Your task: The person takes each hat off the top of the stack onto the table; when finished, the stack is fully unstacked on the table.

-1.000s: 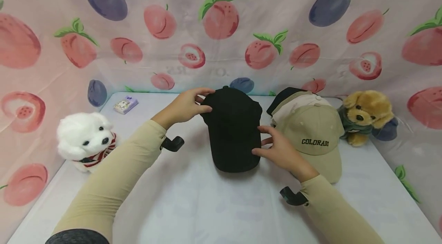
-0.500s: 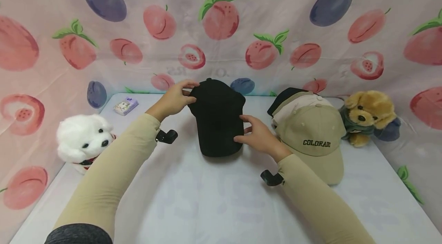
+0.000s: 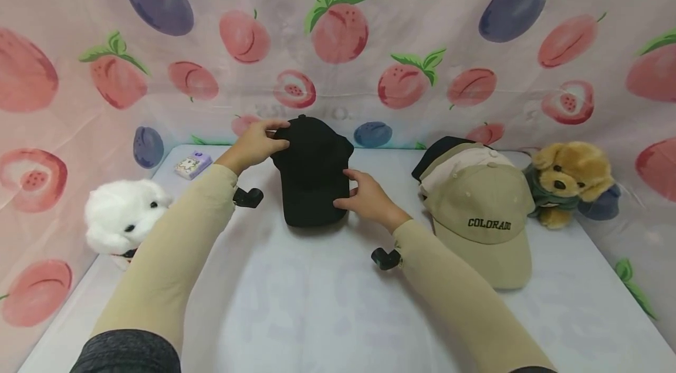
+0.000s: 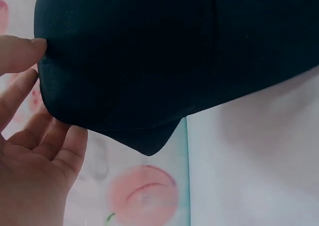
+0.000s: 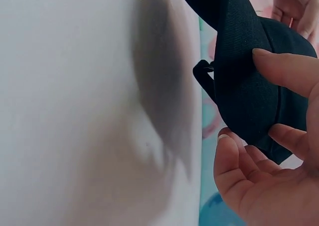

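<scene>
Compared with the preceding half second, the black cap (image 3: 313,169) has shifted to my left and slightly away from me, and its gap from the tan cap (image 3: 488,200) at the right has widened. I judge this to be a two-handed carry in progress, with final placement not yet made.

Orientation: the brim points toward me, the crown button (image 3: 302,117) away. The long axis—button to brim edge—runs far to near, with the crown end leaning slightly left.

Grip state: both sides are engaged. My left grip (image 3: 252,144) pinches the crown's left edge; my right grip (image 3: 369,198) holds the right side by the brim, thumb and fingers bent about it. Position: left of centre over the desk (image 3: 311,302)—apparently raised, since its shadow lies apart in the right wrist view.
</scene>
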Available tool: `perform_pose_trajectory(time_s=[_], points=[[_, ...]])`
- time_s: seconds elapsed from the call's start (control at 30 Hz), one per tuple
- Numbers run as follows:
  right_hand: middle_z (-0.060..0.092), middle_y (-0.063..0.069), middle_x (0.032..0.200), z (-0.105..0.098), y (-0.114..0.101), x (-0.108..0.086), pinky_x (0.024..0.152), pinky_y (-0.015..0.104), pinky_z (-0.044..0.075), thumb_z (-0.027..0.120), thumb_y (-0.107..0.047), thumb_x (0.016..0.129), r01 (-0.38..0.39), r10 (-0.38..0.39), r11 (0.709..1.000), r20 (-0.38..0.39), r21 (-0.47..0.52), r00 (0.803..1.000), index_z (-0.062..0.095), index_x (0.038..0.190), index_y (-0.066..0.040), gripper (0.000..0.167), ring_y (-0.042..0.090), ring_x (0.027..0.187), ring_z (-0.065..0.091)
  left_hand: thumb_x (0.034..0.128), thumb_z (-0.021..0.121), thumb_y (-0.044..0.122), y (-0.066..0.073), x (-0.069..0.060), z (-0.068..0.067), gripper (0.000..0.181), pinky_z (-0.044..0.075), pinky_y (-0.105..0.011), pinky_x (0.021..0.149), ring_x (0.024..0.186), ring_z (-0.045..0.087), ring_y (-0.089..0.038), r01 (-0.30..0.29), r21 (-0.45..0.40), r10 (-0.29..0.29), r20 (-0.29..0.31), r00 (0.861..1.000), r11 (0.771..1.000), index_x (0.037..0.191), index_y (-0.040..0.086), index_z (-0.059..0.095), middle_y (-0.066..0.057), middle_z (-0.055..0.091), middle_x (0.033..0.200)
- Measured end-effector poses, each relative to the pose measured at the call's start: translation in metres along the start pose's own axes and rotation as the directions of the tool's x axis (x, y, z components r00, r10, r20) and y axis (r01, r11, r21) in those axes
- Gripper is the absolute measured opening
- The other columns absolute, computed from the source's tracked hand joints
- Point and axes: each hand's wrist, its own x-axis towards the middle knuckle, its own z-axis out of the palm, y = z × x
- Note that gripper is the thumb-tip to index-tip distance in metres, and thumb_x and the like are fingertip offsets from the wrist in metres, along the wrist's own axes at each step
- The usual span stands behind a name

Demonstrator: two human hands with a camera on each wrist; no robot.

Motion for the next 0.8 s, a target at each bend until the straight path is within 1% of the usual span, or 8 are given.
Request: perform_pose_trajectory(time_s=[0.13,0.23,0.37,0.47,0.57,0.67,0.73,0.8], points=[[0.045,0.022,0.145,0.010,-0.001,0.010,0.080,0.034,0.053,0.078,-0.019,0.087,-0.001,0.002,1.000,-0.011,0.022,1.000,0.036,0.153,0.001,0.081,0.026,0.104,0.062,0.0938,0.064,0.018,-0.003,0.006,-0.003,0.053,0.045,-0.051,0.099,0.126,0.050,-0.033,0.012,0.019,-0.012,-0.029,1.000,1.000,0.144,0.007,0.052,-0.020,0.053,0.139],[0.042,0.025,0.143,0.019,-0.002,0.017,0.080,0.033,0.052,0.078,-0.020,0.087,-0.020,0.020,0.999,-0.016,0.036,1.000,0.036,0.153,0.000,0.081,0.026,0.103,0.061,0.0942,0.063,0.016,-0.008,0.008,-0.006,0.053,0.044,-0.050,0.101,0.128,0.047,-0.034,0.027,-0.003,-0.027,-0.041,0.999,1.000,0.144,0.005,0.051,-0.020,0.051,0.141],[0.041,0.025,0.141,0.030,-0.004,0.025,0.081,0.032,0.050,0.077,-0.023,0.088,-0.039,0.039,0.999,-0.024,0.011,0.999,0.036,0.154,-0.002,0.080,0.024,0.100,0.057,0.0944,0.063,0.014,-0.019,0.010,-0.010,0.052,0.041,-0.050,0.104,0.132,0.043,-0.035,0.046,-0.017,-0.047,-0.051,0.998,0.999,0.145,0.004,0.051,-0.019,0.047,0.145],[0.042,0.025,0.141,0.036,-0.006,0.032,0.085,0.034,0.050,0.076,-0.025,0.089,-0.036,0.036,0.999,-0.029,-0.010,0.999,0.036,0.154,-0.003,0.079,0.025,0.101,0.057,0.0939,0.063,0.013,-0.025,0.011,-0.014,0.052,0.040,-0.050,0.105,0.134,0.042,-0.036,0.049,-0.001,-0.049,-0.073,0.996,0.999,0.144,0.003,0.052,-0.019,0.045,0.147],[0.041,0.026,0.143,0.041,-0.011,0.037,0.096,0.038,0.047,0.076,-0.025,0.089,-0.031,0.031,0.999,-0.027,-0.021,0.999,0.036,0.154,-0.002,0.079,0.030,0.113,0.055,0.0936,0.063,0.012,-0.030,0.011,-0.018,0.051,0.039,-0.050,0.107,0.136,0.040,-0.038,0.041,0.012,-0.040,-0.092,0.995,0.999,0.143,0.001,0.053,-0.021,0.042,0.149],[0.041,0.026,0.145,0.045,-0.016,0.040,0.106,0.042,0.040,0.076,-0.024,0.090,-0.025,0.024,0.999,-0.020,-0.033,1.000,0.036,0.153,-0.001,0.079,0.034,0.127,0.047,0.0938,0.063,0.012,-0.032,0.011,-0.022,0.051,0.037,-0.051,0.108,0.137,0.039,-0.038,0.045,0.022,-0.042,-0.099,0.994,0.999,0.142,0.001,0.052,-0.021,0.042,0.150],[0.041,0.026,0.145,0.049,-0.018,0.042,0.110,0.042,0.036,0.076,-0.024,0.090,-0.020,0.019,0.999,-0.018,-0.037,1.000,0.037,0.153,-0.001,0.078,0.035,0.134,0.042,0.0940,0.062,0.012,-0.034,0.010,-0.025,0.051,0.037,-0.052,0.108,0.137,0.039,-0.038,0.054,0.034,-0.050,-0.100,0.994,0.998,0.143,0.002,0.052,-0.021,0.042,0.149],[0.043,0.024,0.146,0.053,-0.019,0.046,0.111,0.042,0.035,0.075,-0.022,0.090,-0.013,0.013,1.000,-0.020,-0.026,1.000,0.038,0.152,0.000,0.075,0.034,0.135,0.042,0.0940,0.062,0.013,-0.035,0.010,-0.028,0.051,0.037,-0.052,0.108,0.137,0.038,-0.037,0.063,0.044,-0.058,-0.103,0.993,0.997,0.142,0.002,0.052,-0.021,0.043,0.149]])
